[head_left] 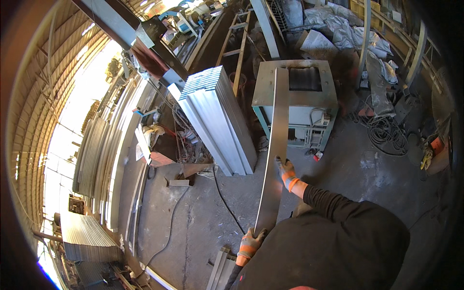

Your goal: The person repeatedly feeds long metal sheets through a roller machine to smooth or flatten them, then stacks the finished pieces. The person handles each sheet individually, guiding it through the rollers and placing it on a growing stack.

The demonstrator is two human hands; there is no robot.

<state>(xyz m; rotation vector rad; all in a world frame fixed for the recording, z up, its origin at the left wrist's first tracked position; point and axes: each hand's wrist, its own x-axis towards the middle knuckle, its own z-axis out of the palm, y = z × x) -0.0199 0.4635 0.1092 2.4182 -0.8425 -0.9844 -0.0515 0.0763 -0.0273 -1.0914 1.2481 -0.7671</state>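
Note:
A long, narrow metal strip (pixel 275 140) with a bright edge runs away from my body toward a green-grey metal cabinet (pixel 263 87). Its far end overlaps the cabinet's top; whether it rests there I cannot tell. Gloved in orange and grey, my left hand (pixel 250 244) is closed on the strip's near end. My right hand (pixel 286 174), in a matching glove, is at the right edge further along, fingers curled against it. To the left stands a tall stack of nested metal profiles (pixel 217 121).
Black cables (pixel 222 195) cross the concrete floor. Short metal channels (pixel 221 268) lie by my left forearm. Long corrugated pieces (pixel 99 150) line the left side. A coiled hose (pixel 386 135) lies right of the cabinet, and a wooden ladder (pixel 235 52) stands behind.

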